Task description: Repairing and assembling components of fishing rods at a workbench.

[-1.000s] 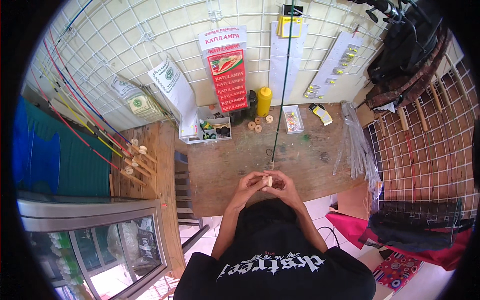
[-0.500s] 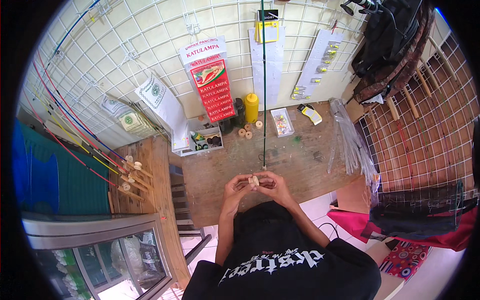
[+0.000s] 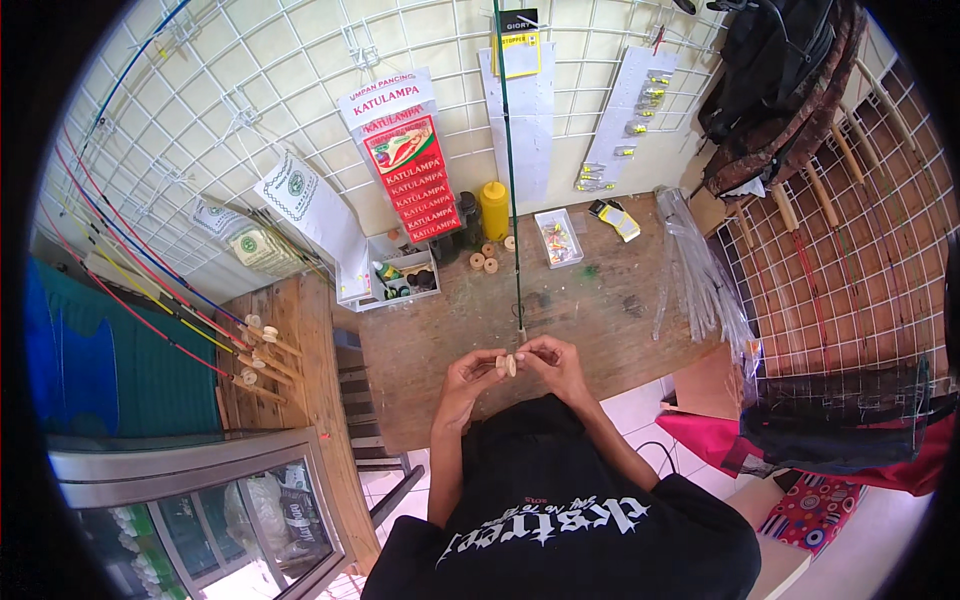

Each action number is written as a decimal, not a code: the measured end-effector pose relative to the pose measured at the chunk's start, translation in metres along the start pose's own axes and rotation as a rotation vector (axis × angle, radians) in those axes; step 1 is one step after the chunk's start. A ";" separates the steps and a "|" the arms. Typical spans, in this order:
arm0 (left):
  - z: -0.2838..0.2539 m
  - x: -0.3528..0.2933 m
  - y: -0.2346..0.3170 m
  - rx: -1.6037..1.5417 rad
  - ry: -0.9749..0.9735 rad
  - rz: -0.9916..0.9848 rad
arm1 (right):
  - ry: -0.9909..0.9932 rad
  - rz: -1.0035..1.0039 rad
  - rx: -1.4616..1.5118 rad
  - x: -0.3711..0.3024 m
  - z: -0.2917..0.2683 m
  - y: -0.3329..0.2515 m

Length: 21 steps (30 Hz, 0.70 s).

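Between my hands, over the near part of the table, is a small pale wooden spool (image 3: 510,366) with a flange at each end. My left hand (image 3: 468,382) is closed, pinching the spool from the left with thumb and fingertips. My right hand (image 3: 557,366) is bent inward, its fingertips pressed together at the spool's right side. Just beyond them is the lower end of a thin dark green fishing rod (image 3: 516,240), which runs up the middle of the view. Whether the rod's end touches my fingers, I cannot tell.
Several wooden rings (image 3: 484,261), a yellow squeeze bottle (image 3: 494,211), a grey box of small bottles (image 3: 405,278) and a white tray (image 3: 558,238) stand along the table's back. Clear plastic tubes (image 3: 690,270) lie at right. Coloured rods (image 3: 190,300) lean at left beside a glass-fronted cabinet (image 3: 200,520).
My right hand has moved slightly right, away from my left, and more of the spool shows. The left hand keeps its pinch. The whole view has shifted a little.
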<state>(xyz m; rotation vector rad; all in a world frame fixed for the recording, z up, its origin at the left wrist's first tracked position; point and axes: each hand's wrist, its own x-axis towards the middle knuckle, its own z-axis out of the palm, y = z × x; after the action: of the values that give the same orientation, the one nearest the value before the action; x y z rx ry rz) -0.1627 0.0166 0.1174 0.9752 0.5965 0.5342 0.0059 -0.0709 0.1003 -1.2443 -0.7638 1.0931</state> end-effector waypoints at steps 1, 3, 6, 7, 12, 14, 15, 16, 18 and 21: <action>-0.001 0.001 0.000 0.002 -0.014 -0.009 | 0.008 -0.017 0.007 0.000 -0.001 0.001; 0.001 0.003 0.000 -0.017 -0.003 -0.005 | 0.015 -0.035 0.014 0.000 -0.003 0.003; -0.004 0.002 -0.003 -0.084 0.034 0.001 | 0.056 -0.055 0.094 -0.001 -0.001 -0.004; -0.007 0.002 -0.006 -0.134 0.053 0.004 | 0.051 0.010 0.164 -0.002 -0.002 -0.013; -0.016 0.003 -0.006 -0.180 0.130 0.028 | 0.043 0.070 0.368 0.000 -0.011 -0.017; -0.018 0.003 -0.007 -0.184 0.195 0.056 | 0.101 0.072 0.423 0.004 -0.012 -0.023; -0.023 0.003 -0.011 -0.225 0.238 0.096 | 0.099 0.073 0.423 0.004 -0.013 -0.028; -0.027 0.003 -0.014 -0.266 0.281 0.137 | 0.124 0.054 0.324 0.005 -0.014 -0.033; -0.037 0.002 -0.019 -0.308 0.337 0.137 | 0.145 0.035 0.227 0.008 -0.019 -0.034; -0.044 0.001 -0.020 -0.367 0.436 0.129 | 0.131 -0.024 -0.043 0.011 -0.033 -0.030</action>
<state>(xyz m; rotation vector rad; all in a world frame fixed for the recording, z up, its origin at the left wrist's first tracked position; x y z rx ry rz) -0.1888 0.0344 0.0807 0.5504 0.7916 0.9482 0.0464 -0.0712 0.1215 -1.3268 -0.7035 0.9699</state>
